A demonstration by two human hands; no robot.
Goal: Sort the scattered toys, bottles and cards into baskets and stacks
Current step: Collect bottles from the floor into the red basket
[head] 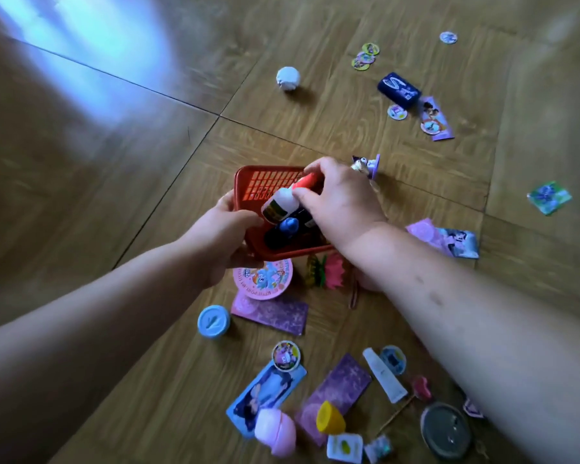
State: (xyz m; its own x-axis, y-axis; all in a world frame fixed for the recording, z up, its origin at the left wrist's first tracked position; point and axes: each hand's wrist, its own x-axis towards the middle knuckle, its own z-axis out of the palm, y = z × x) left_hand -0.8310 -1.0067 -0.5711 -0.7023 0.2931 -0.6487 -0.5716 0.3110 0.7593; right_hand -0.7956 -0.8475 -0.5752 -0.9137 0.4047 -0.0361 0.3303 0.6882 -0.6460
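A red plastic basket (265,182) is tilted up off the wooden floor at the centre of the head view. My left hand (225,242) grips its near left rim. My right hand (339,199) pinches a white bottle with a red cap (282,202) over the basket's opening. Inside the basket lies a dark bottle with a blue cap (287,229). Scattered cards and toys lie all around: a purple card (272,313), a blue picture card (265,393), round discs (365,56) far off.
On the floor: a white ball (287,78), a dark blue box (399,90), a small figurine (367,165), a pink round tin (265,277), a blue cap (214,321), a white tube (384,375), a pink ball (277,430), a yellow cup (330,418), a grey lid (446,430).
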